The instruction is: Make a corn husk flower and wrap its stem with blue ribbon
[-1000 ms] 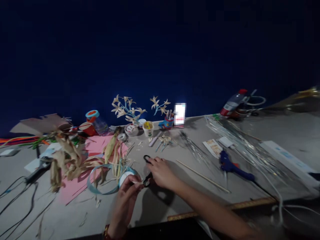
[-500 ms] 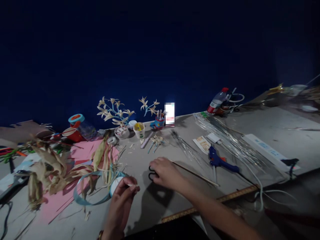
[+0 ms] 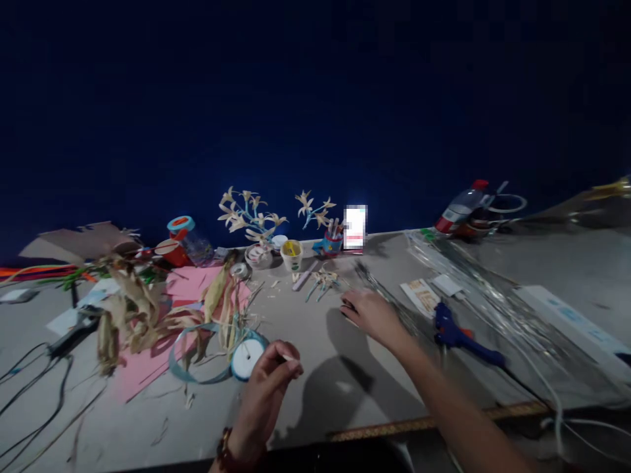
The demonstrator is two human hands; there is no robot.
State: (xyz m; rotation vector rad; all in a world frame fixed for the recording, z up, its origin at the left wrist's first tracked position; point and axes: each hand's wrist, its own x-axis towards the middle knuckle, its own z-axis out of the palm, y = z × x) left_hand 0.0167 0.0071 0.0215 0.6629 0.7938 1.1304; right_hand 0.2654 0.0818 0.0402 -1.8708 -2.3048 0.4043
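My left hand (image 3: 273,378) is closed in a pinch on a small pale strip (image 3: 287,358), which looks like corn husk. It is held above the table, beside a spool of light blue ribbon (image 3: 248,357). Further right and farther away, my right hand (image 3: 372,315) curls low over the table. Dark loops like the handles of scissors (image 3: 349,306) show at its fingertips; the blades cannot be made out. Beyond it lie small husk flowers with blue stems (image 3: 323,282).
Dried corn husks (image 3: 142,299) and pink paper (image 3: 185,282) cover the left side. At the back stand husk-flower branches (image 3: 251,213), a white cup (image 3: 292,256), a pen holder (image 3: 332,242) and a lit phone (image 3: 355,228). A blue glue gun (image 3: 463,338) and wires (image 3: 483,289) lie right.
The view has shifted, so things on the table appear farther right. My right hand has moved away from me and right, and the black handles have left their earlier spot. My left hand keeps its pinch.
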